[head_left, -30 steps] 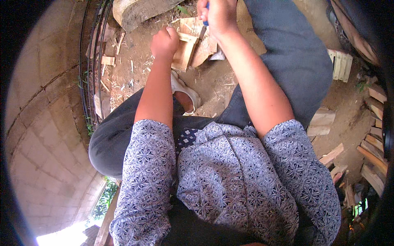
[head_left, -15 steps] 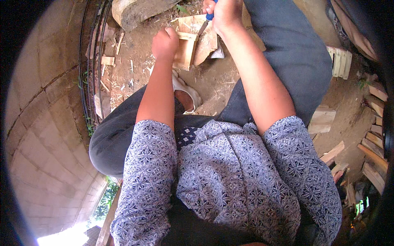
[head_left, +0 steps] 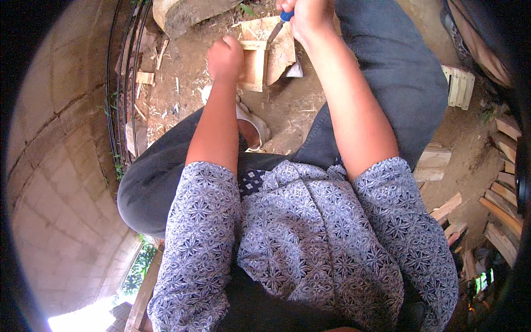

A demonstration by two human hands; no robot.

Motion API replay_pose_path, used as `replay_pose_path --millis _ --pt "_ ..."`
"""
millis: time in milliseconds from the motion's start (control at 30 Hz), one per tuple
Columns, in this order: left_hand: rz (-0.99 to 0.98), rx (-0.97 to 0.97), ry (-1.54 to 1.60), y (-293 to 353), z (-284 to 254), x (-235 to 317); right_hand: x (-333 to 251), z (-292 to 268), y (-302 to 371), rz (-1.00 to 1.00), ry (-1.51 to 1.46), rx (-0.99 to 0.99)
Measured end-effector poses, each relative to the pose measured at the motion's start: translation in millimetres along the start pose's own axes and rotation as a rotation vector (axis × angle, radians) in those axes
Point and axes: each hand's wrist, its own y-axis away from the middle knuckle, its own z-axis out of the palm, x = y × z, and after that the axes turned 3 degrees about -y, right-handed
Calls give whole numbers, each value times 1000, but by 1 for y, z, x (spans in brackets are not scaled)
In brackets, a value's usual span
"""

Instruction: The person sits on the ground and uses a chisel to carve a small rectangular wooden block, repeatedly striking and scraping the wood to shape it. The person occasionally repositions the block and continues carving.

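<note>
My left hand grips the near edge of a small wooden frame standing on the dirt. My right hand is closed on a knife with a blue handle; its dark blade points down-left against a pale flat wooden board that leans behind the frame. Both forearms reach forward over my knees in dark trousers. A white shoe shows between my legs.
A large stone block lies at the top left. Wood offcuts and chips litter the dirt. A brick wall curves on the left. A white slatted piece and stacked wood pieces lie on the right.
My right hand with the knife has risen toward the top edge of the picture, and the blade has shifted along the board. My left hand has stayed on the frame.
</note>
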Motion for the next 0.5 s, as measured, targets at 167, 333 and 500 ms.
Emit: replay_pose_path --millis 167,333,500 --pt "-12 64 56 4 4 -8 -56 20 6 -95 -146 -98" --pt "-19 50 29 9 -1 4 31 -13 4 -218 189 -146" --pt "-47 46 7 8 -3 5 -3 -4 10 82 -46 69"
